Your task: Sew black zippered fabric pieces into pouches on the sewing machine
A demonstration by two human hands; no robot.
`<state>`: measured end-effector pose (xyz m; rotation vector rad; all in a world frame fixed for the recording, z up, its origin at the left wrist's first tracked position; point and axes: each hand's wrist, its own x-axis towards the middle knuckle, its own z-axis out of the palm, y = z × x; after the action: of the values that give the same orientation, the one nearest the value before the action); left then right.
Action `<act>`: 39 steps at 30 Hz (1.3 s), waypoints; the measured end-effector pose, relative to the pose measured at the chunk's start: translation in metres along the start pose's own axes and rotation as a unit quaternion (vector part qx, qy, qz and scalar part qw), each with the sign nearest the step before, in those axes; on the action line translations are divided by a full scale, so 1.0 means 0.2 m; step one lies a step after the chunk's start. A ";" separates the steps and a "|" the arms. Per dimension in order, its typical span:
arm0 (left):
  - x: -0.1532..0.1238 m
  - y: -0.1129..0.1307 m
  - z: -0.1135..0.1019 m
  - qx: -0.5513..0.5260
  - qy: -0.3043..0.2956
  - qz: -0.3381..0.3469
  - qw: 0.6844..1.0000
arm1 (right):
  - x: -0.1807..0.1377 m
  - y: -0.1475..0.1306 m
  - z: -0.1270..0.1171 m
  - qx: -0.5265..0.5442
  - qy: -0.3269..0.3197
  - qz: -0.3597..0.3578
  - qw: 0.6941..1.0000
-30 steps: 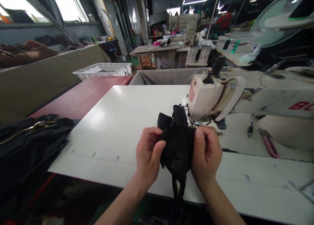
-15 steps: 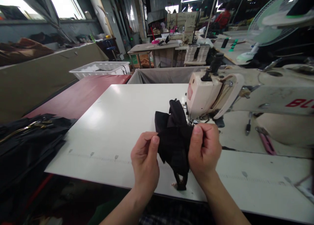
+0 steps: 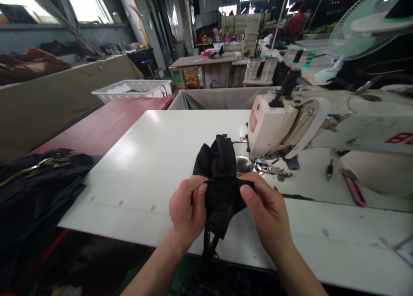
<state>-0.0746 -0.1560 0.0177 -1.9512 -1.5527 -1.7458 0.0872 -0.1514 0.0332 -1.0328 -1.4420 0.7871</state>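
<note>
Holding a folded piece of black fabric [image 3: 221, 197] with both hands beside a cream-coloured metal sewing machine [image 3: 271, 124]

The black fabric is stretched between the two hands, just left of the machine's needle area and over the near part of a smooth white tabletop [image 3: 155, 149]. Whether its underside touches the surface cannot be told. Its folded upper part points away from the person; at the lower end, shiny gold-coloured metal hardware [image 3: 211, 240] shows at the table's front edge.

The bare left hand [image 3: 187, 208] has thumb and fingers together, clamped on the fabric's left edge. The bare right hand [image 3: 267, 208] pinches the right edge the same way, close to a shiny rectangular metal plate [image 3: 243, 164] in front of the machine head.

Grey printed scale marks [image 3: 153, 208] run along the tabletop's near side. To the right, under the machine's arm, lie a small dark-handled tool [image 3: 329, 170] and a pink-handled metal tool [image 3: 355, 192].

Left of the table are crumpled glossy black material [image 3: 41, 197] and a flat dull-red surface [image 3: 106, 126], with a white plastic basket [image 3: 161, 88] beyond. Behind the table stands a grey cloth-lined bin [image 3: 222, 99]; farther right, a pale green fan [image 3: 353, 33].
</note>
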 end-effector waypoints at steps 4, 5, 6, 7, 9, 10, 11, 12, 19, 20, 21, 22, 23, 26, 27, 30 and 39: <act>0.00 0.03 -0.01 -0.008 -0.010 -0.022 1.000 | 0.00 0.00 0.01 -0.065 0.038 -0.053 0.996; 0.01 0.04 -0.01 -0.016 -0.012 -0.027 0.999 | 0.00 -0.01 0.01 -0.080 0.039 -0.074 0.993; 0.01 0.05 -0.01 -0.026 -0.018 -0.032 0.999 | 0.00 -0.01 0.00 -0.094 0.041 -0.094 0.990; 0.02 0.06 -0.02 -0.038 -0.026 -0.037 0.998 | 0.01 -0.01 0.00 -0.104 0.047 -0.109 0.987; 0.04 0.07 -0.02 -0.059 -0.047 -0.056 0.996 | 0.01 -0.02 0.00 -0.097 0.064 -0.122 0.986; 0.05 0.07 -0.02 -0.071 -0.062 -0.069 0.993 | 0.01 -0.01 0.00 -0.083 0.070 -0.121 0.987; 0.05 0.08 -0.02 -0.087 -0.080 -0.080 0.990 | 0.01 -0.01 0.00 -0.069 0.075 -0.116 0.988; 0.05 0.08 -0.02 -0.103 -0.098 -0.089 0.986 | 0.01 -0.01 0.00 -0.057 0.076 -0.111 0.989; 0.05 0.10 -0.03 -0.105 -0.113 -0.104 0.983 | 0.04 -0.01 -0.03 -0.045 0.023 -0.099 0.994; 0.05 0.11 -0.03 -0.103 -0.105 -0.097 0.984 | 0.05 -0.01 -0.03 -0.047 0.014 -0.091 0.995; 0.05 0.12 -0.03 -0.103 -0.098 -0.092 0.986 | 0.06 -0.01 -0.03 -0.050 0.010 -0.086 0.995; 0.05 0.12 -0.02 -0.101 -0.091 -0.090 0.987 | 0.06 -0.01 -0.04 -0.054 0.008 -0.087 0.995; 0.04 0.12 -0.01 -0.097 -0.083 -0.090 0.988 | 0.07 -0.01 -0.05 -0.060 0.010 -0.095 0.994; 0.03 0.11 0.02 -0.056 -0.063 -0.078 0.993 | 0.08 0.00 -0.07 -0.106 0.022 -0.167 0.980; 0.02 0.11 0.03 -0.031 -0.058 -0.063 0.996 | 0.07 0.00 -0.08 -0.137 0.026 -0.199 0.970; 0.06 0.10 -0.01 0.058 -0.053 0.022 0.997 | 0.05 0.03 -0.06 -0.226 0.049 -0.262 0.937; 0.59 -0.10 -0.06 0.189 -0.559 0.154 0.793 | -0.17 0.05 0.38 0.226 -0.050 0.211 0.950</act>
<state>-0.1183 -0.0842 0.1030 -2.8866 -1.4187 0.0239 0.0127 -0.1715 0.0001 -0.9563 -1.0535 1.4235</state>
